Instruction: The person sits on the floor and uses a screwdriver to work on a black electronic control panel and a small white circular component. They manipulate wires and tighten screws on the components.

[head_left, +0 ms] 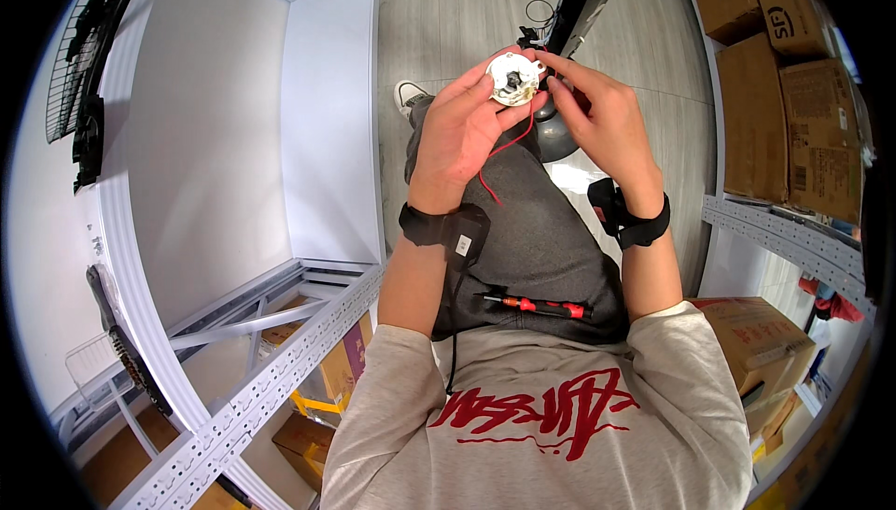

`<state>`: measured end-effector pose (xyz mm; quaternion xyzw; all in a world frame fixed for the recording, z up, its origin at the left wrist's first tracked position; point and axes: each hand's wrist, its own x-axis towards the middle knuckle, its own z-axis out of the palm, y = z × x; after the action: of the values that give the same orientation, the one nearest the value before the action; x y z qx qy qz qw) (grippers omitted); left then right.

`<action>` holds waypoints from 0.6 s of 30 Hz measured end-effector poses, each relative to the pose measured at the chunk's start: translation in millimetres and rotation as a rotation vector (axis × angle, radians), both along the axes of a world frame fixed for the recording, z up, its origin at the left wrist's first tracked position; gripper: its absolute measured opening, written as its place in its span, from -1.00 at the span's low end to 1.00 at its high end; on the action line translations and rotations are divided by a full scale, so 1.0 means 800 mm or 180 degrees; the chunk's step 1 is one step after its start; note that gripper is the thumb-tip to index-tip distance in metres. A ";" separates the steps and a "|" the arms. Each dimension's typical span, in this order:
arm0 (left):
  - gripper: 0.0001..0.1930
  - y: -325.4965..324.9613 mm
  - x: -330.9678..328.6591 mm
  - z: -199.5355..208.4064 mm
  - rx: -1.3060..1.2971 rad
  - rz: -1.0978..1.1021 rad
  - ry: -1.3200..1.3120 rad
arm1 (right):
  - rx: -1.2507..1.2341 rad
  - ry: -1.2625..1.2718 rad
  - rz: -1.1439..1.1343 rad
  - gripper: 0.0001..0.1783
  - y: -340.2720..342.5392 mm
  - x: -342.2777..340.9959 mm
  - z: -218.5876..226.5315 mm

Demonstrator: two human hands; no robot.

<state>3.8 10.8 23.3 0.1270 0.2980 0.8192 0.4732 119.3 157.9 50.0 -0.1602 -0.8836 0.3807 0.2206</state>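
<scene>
A white round part (502, 69)
My left hand (459, 129) pinches its rim; whether my right hand (605, 111) pinches anything, I cannot tell.

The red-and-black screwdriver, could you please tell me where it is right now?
The screwdriver lies crosswise on the person's dark grey trousers, right of centre and below the middle of the head view, close to the light grey shirt.
</scene>
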 end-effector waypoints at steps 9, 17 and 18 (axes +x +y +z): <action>-0.50 0.001 0.000 -0.001 -0.0006 -0.0014 0.0023 | 0.0013 0.0033 0.0006 -0.65 0.001 0.000 -0.002; -0.49 0.001 0.000 -0.002 -0.0022 -0.0018 0.0087 | -0.0021 0.0012 -0.0008 -0.65 0.000 0.000 0.000; -0.49 0.001 0.001 -0.002 -0.0028 -0.0015 0.0098 | -0.0043 -0.0010 -0.0003 -0.65 -0.001 0.000 0.002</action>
<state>4.3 11.4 21.9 0.1383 0.3086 0.8147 0.4710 119.5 157.4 51.9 -0.1628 -0.8813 0.3863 0.2184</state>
